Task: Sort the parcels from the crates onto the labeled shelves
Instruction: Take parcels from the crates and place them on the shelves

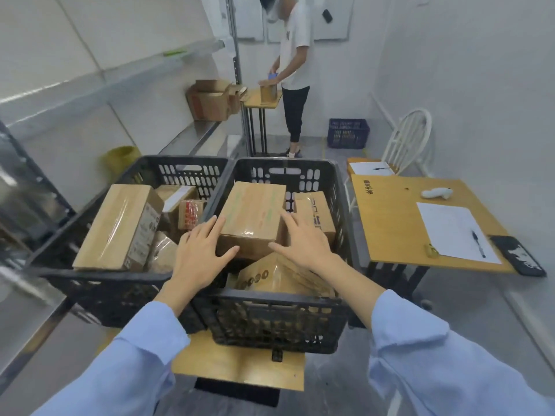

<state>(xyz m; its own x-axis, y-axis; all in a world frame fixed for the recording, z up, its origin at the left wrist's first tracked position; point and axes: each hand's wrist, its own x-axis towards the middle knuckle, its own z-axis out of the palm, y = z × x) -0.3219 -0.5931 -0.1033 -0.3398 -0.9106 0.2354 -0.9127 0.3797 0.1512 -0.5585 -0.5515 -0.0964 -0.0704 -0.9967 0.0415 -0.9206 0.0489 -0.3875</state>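
Both hands spread wide, fingers straight, gripping nothing. Left hand touches the near-left corner of the top box; right hand lies against its right edge. Box sits on other parcels in the right crate. Left crate is also full of parcels.

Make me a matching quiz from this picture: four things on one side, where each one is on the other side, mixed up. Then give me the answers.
Things
1. pen
2. blue crate
3. white chair
4. top parcel

Places
A. in the right black crate, between the left hand and the right hand
B. on the sheet of paper on the wooden table
C. on the floor beside the standing person
D. beyond the far end of the wooden table

Pairs: 1-B, 2-C, 3-D, 4-A
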